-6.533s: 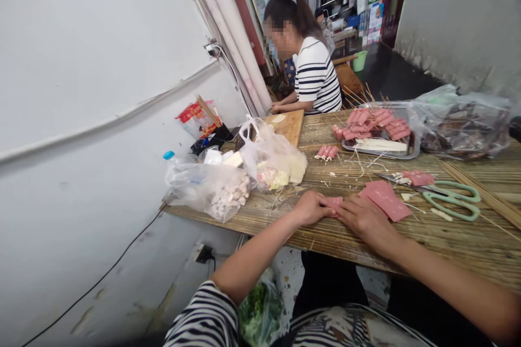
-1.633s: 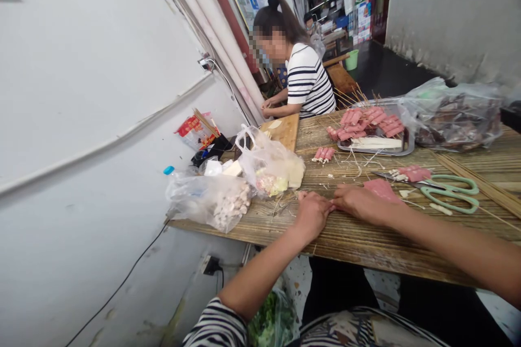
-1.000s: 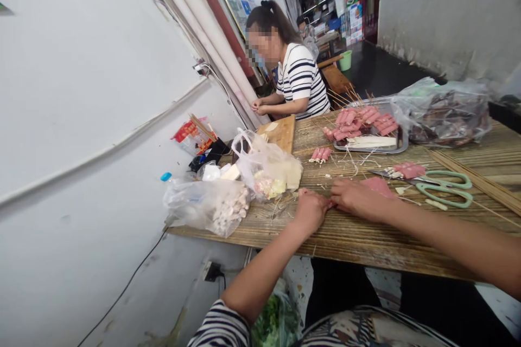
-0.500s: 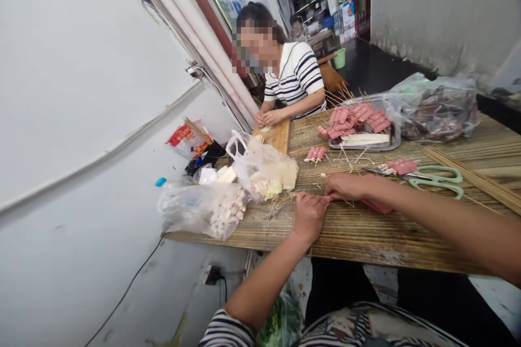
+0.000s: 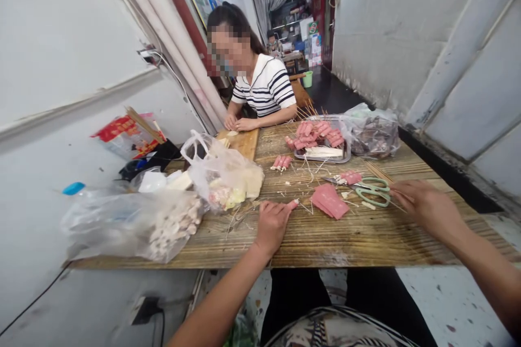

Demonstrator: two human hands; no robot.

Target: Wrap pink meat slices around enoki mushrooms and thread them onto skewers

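Observation:
My left hand (image 5: pixel 272 223) is closed around a pink meat roll (image 5: pixel 292 204), pressed near the table surface, with white enoki ends at its tip. To the right, my right hand (image 5: pixel 425 207) has its fingers closed on thin bamboo skewers (image 5: pixel 378 171), partly hidden under the hand. Between the hands lies a small stack of pink meat slices (image 5: pixel 329 200). Green-handled scissors (image 5: pixel 372 193) rest just left of my right hand, a skewered group of rolls (image 5: pixel 349 177) by their blades. Another group of rolls (image 5: pixel 281 162) sits farther back.
A tray (image 5: pixel 345 158) of skewered rolls and a plastic bag of dark food (image 5: pixel 372 133) stand at the back right. Bags of mushrooms (image 5: pixel 173 227) and other food (image 5: pixel 222 173) occupy the left. Across the wooden table (image 5: pixel 293 244), a person (image 5: pixel 262 84) works at a cutting board (image 5: pixel 246 143).
My right hand has left the roll and moved right to the skewers, uncovering the meat slices. My left hand keeps hold of the roll. The view has swung right.

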